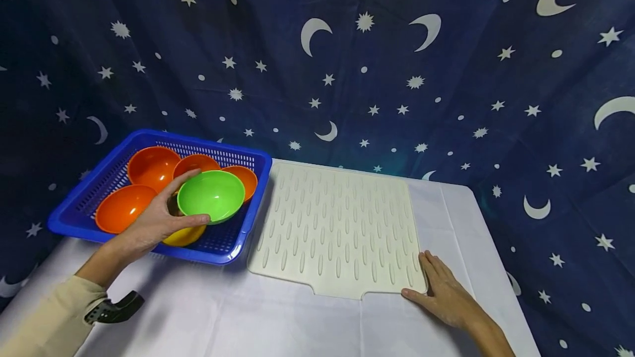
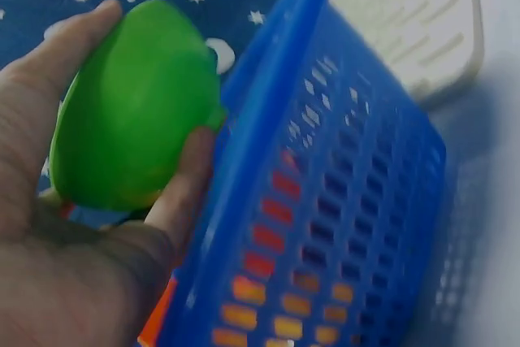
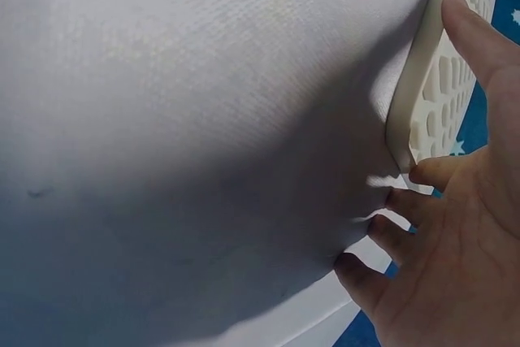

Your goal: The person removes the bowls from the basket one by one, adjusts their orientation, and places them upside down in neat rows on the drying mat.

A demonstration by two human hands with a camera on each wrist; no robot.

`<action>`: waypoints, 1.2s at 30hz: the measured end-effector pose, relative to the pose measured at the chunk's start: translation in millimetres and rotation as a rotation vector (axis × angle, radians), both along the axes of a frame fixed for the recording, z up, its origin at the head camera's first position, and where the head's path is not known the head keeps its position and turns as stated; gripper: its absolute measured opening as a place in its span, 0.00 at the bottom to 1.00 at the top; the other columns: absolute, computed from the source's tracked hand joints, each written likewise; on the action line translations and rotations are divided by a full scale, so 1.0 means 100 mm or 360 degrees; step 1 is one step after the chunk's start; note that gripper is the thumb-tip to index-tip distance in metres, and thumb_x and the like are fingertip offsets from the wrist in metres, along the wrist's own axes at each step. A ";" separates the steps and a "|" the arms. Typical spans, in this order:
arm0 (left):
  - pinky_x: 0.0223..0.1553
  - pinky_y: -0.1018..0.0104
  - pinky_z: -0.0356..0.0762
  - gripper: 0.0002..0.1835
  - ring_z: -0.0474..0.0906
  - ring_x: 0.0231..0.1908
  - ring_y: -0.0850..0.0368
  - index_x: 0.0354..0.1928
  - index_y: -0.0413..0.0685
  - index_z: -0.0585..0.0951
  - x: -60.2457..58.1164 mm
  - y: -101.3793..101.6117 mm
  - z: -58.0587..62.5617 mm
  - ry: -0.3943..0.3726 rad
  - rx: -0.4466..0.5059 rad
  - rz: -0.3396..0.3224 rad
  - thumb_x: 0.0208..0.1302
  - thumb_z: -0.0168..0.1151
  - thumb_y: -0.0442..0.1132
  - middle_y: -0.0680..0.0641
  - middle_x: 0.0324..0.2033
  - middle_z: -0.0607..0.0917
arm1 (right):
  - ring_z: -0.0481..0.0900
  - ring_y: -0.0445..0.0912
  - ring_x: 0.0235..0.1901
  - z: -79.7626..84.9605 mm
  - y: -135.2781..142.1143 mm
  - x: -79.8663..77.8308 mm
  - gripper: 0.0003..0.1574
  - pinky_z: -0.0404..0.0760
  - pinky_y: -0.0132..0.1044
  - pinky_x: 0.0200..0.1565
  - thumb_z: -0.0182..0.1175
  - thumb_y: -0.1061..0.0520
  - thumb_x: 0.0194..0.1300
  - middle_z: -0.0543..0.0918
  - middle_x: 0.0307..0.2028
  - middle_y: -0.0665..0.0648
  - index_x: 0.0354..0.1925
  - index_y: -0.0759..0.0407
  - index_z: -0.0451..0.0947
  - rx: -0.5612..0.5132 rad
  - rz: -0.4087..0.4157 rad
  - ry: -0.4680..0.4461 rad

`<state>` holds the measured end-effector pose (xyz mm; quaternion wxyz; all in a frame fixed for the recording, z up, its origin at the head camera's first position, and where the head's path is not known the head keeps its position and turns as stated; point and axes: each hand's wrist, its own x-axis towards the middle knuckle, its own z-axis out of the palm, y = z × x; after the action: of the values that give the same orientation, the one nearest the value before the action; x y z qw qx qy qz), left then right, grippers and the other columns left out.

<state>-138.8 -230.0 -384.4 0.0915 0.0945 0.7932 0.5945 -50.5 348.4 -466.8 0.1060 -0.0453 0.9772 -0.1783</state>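
Note:
A green bowl (image 1: 212, 196) is pinched at its rim between the thumb and fingers of my left hand (image 1: 151, 219). It is held over a blue plastic basket (image 1: 238, 244), its hollow side showing in the head view. In the left wrist view the green bowl (image 2: 134, 111) shows its outer side, next to the basket wall (image 2: 276, 136). Several orange bowls (image 1: 125, 208) and a yellow bowl (image 1: 184, 236), partly hidden, lie in the basket. My right hand (image 1: 448, 296) touches the near right corner of a cream ridged drainboard (image 1: 337, 225), its fingers extended and spread.
The basket and drainboard stand side by side on a table with a white cloth (image 1: 278, 324). A dark blue curtain (image 1: 337, 87) with moons and stars hangs behind and at the sides. A black strap (image 1: 116, 310) is on my left wrist.

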 end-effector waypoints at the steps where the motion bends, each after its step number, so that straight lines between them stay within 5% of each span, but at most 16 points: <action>1: 0.50 0.79 0.73 0.49 0.63 0.64 0.30 0.82 0.56 0.48 0.01 0.04 0.01 0.0002 -0.0002 0.0032 0.68 0.68 0.37 0.31 0.71 0.56 | 0.47 0.72 0.73 0.00 0.00 0.00 0.70 0.52 0.72 0.65 0.63 0.25 0.60 0.52 0.75 0.76 0.76 0.73 0.51 -0.0002 -0.0003 -0.0011; 9: 0.50 0.79 0.72 0.52 0.60 0.67 0.30 0.82 0.59 0.45 0.06 0.33 0.12 -0.0119 0.0064 0.0277 0.67 0.70 0.43 0.32 0.73 0.53 | 0.48 0.73 0.72 0.01 0.00 0.00 0.70 0.54 0.73 0.65 0.64 0.26 0.60 0.52 0.74 0.77 0.76 0.75 0.51 0.0008 0.0008 -0.0018; 28: 0.53 0.76 0.74 0.52 0.66 0.65 0.36 0.81 0.57 0.49 0.11 0.81 0.16 0.0061 0.0297 0.0391 0.64 0.72 0.36 0.38 0.72 0.57 | 0.52 0.73 0.71 0.03 -0.01 -0.04 0.69 0.59 0.73 0.62 0.64 0.26 0.60 0.55 0.73 0.77 0.74 0.75 0.53 0.0039 0.0046 0.0003; 36: 0.61 0.61 0.73 0.52 0.65 0.66 0.40 0.80 0.58 0.51 0.13 1.02 0.16 0.0091 0.0284 0.0425 0.62 0.74 0.36 0.41 0.72 0.58 | 0.51 0.74 0.70 0.06 -0.03 -0.07 0.68 0.58 0.73 0.63 0.65 0.28 0.60 0.54 0.72 0.79 0.73 0.76 0.52 0.0020 0.0052 -0.0047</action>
<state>-125.7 -128.2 -368.7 -0.0196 0.0128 0.7452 0.6665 -57.9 344.9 -460.5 0.1235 -0.0581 0.9758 -0.1710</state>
